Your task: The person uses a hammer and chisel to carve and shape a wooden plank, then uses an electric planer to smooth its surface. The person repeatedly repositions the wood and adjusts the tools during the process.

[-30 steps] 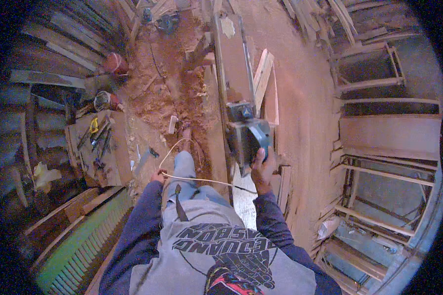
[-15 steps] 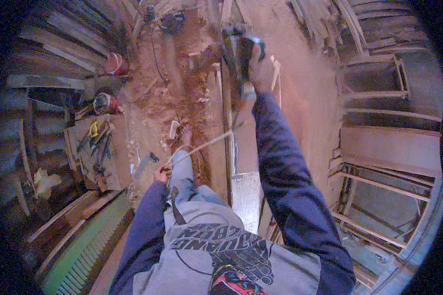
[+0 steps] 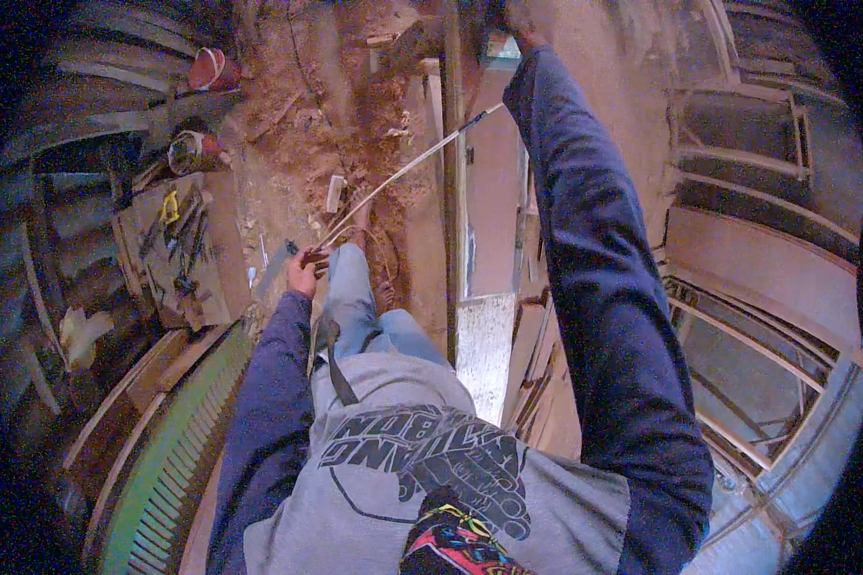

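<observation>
My left hand (image 3: 302, 272) is closed around a pale cord (image 3: 393, 179), its fingers partly hidden. Stretched fairly straight, the cord slopes up to the right, toward my outstretched right arm. My right hand (image 3: 520, 23) is at the top edge, dark and partly cut off. It grips a dark power tool, of which only a pale, shiny part (image 3: 501, 48) shows clearly; its exact kind cannot be made out. Tool and right hand are over the far end of a long flat board (image 3: 495, 220) lying beside a narrow wooden beam (image 3: 453, 192).
Wood shavings (image 3: 268, 120) cover the ground ahead. At the left are red buckets (image 3: 214, 71), a board with hand tools (image 3: 184, 249) and a green slatted panel (image 3: 168, 460). Wooden frames (image 3: 748, 374) lean at the right. A white block (image 3: 336, 194) lies near my foot.
My right hand has moved farther away with the power tool, toward the top edge. The cord has swung to a steeper slope. My left hand still holds it, now higher in the picture.
</observation>
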Demonstrator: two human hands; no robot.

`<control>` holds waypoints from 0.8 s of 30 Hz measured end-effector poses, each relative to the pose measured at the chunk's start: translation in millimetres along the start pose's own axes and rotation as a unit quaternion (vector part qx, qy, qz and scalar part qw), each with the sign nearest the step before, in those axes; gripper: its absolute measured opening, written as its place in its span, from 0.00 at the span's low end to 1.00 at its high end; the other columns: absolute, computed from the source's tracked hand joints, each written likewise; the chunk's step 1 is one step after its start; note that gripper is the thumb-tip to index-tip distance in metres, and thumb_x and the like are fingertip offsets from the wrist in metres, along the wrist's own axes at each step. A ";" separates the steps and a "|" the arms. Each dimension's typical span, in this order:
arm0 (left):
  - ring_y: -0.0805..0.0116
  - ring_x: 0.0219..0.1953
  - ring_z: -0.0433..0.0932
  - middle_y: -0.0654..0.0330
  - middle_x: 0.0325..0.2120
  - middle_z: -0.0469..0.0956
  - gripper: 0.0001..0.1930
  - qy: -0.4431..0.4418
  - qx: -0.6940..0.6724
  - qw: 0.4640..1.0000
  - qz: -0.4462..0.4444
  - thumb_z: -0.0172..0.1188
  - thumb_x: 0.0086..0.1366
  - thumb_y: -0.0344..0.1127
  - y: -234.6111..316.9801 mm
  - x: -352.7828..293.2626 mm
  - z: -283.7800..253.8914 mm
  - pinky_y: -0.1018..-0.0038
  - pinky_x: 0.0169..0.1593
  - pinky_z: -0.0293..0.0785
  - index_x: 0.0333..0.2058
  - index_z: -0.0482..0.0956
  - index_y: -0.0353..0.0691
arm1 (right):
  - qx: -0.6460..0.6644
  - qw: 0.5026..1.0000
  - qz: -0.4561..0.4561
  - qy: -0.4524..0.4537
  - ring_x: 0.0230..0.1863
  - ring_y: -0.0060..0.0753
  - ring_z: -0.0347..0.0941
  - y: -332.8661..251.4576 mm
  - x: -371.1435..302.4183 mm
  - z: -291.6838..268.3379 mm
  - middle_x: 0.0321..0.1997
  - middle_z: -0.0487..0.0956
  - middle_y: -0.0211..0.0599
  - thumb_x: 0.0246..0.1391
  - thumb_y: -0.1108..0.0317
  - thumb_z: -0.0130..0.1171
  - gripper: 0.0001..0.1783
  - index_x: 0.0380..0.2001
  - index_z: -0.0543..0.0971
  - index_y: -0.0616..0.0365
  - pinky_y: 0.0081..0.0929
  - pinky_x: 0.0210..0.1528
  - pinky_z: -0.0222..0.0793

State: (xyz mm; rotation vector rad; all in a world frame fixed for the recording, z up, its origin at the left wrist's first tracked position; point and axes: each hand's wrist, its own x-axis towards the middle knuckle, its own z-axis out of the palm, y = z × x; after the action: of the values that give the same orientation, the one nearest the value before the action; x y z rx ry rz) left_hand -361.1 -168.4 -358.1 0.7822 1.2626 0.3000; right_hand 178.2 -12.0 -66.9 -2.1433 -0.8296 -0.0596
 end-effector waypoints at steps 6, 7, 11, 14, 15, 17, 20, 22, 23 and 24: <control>0.64 0.30 0.81 0.54 0.39 0.81 0.18 0.028 -0.070 0.989 -0.126 0.46 0.63 0.20 -63.5 10.4 -58.5 0.70 0.29 0.74 0.49 0.73 0.40 | -0.039 0.998 0.015 -0.036 0.55 0.67 0.73 25.9 -142.4 -71.9 0.51 0.78 0.62 0.68 0.42 0.39 0.33 0.55 0.73 0.61 0.50 0.56 0.69; 0.64 0.30 0.80 0.54 0.37 0.80 0.17 0.003 -0.088 0.986 -0.139 0.46 0.62 0.19 -75.2 10.5 -70.3 0.69 0.29 0.75 0.48 0.73 0.40 | -0.006 0.999 0.003 -0.032 0.53 0.67 0.73 31.9 -168.8 -82.6 0.51 0.78 0.62 0.68 0.44 0.42 0.30 0.54 0.74 0.61 0.50 0.55 0.69; 0.61 0.31 0.78 0.56 0.31 0.78 0.15 -0.013 0.068 0.990 -0.119 0.47 0.60 0.19 -117.0 -10.4 -101.5 0.65 0.30 0.75 0.43 0.76 0.38 | 0.017 0.983 0.151 -0.106 0.44 0.63 0.77 53.9 -347.1 -167.1 0.44 0.80 0.61 0.67 0.49 0.47 0.27 0.55 0.73 0.61 0.48 0.45 0.71; 0.60 0.34 0.79 0.55 0.32 0.80 0.15 -0.054 0.310 0.949 0.026 0.47 0.59 0.18 -137.2 -38.5 -107.4 0.64 0.32 0.77 0.41 0.79 0.36 | 0.340 0.829 0.439 0.062 0.27 0.35 0.72 54.4 -490.4 -218.1 0.32 0.77 0.36 0.67 0.51 0.51 0.21 0.47 0.75 0.58 0.29 0.27 0.67; 0.60 0.35 0.80 0.55 0.33 0.80 0.15 -0.040 0.336 0.941 -0.016 0.47 0.58 0.18 -141.2 -41.5 -104.7 0.64 0.33 0.78 0.41 0.80 0.36 | 0.398 0.760 0.498 0.127 0.22 0.26 0.70 54.8 -528.8 -233.6 0.28 0.76 0.28 0.66 0.51 0.52 0.19 0.45 0.76 0.57 0.22 0.21 0.66; 0.60 0.37 0.81 0.54 0.34 0.82 0.16 -0.030 0.344 0.937 -0.054 0.48 0.57 0.18 -144.5 -42.6 -100.1 0.64 0.36 0.79 0.40 0.81 0.37 | 0.258 0.831 0.490 0.045 0.21 0.21 0.68 55.0 -580.7 -257.1 0.26 0.75 0.27 0.66 0.46 0.51 0.23 0.42 0.75 0.59 0.19 0.21 0.64; 0.59 0.41 0.83 0.50 0.35 0.84 0.17 -0.059 0.324 0.943 -0.048 0.49 0.57 0.19 -140.4 -29.0 -92.0 0.63 0.42 0.80 0.41 0.82 0.38 | 0.149 0.928 0.340 -0.026 0.21 0.22 0.68 59.5 -590.6 -257.5 0.23 0.73 0.26 0.65 0.40 0.50 0.30 0.42 0.75 0.61 0.22 0.21 0.63; 0.60 0.41 0.83 0.49 0.35 0.84 0.16 -0.068 0.351 0.934 -0.006 0.50 0.57 0.20 -135.8 -24.6 -90.7 0.63 0.44 0.80 0.41 0.83 0.38 | 0.133 0.946 0.283 -0.088 0.21 0.21 0.67 59.5 -560.4 -248.4 0.23 0.71 0.27 0.64 0.37 0.49 0.33 0.47 0.72 0.62 0.22 0.22 0.63; 0.60 0.41 0.83 0.49 0.34 0.84 0.16 -0.072 0.371 0.926 -0.018 0.50 0.57 0.20 -133.5 -21.2 -88.0 0.64 0.44 0.80 0.41 0.83 0.38 | 0.129 0.953 0.246 -0.123 0.22 0.20 0.66 57.3 -539.8 -243.8 0.23 0.70 0.27 0.63 0.36 0.49 0.36 0.49 0.70 0.62 0.21 0.23 0.63; 0.60 0.40 0.84 0.50 0.34 0.85 0.17 -0.083 0.439 0.893 0.047 0.50 0.57 0.21 -130.9 -20.2 -88.9 0.64 0.45 0.79 0.41 0.83 0.39 | 0.059 0.974 0.207 -0.067 0.21 0.19 0.64 51.6 -519.1 -227.2 0.21 0.70 0.27 0.64 0.36 0.47 0.36 0.46 0.72 0.65 0.20 0.22 0.60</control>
State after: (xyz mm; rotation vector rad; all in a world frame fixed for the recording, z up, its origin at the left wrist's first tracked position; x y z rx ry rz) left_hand -477.1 -241.7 -439.4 1.6064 1.1774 -0.2979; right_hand -145.8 -477.6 -111.8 -2.1808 -0.4323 0.3456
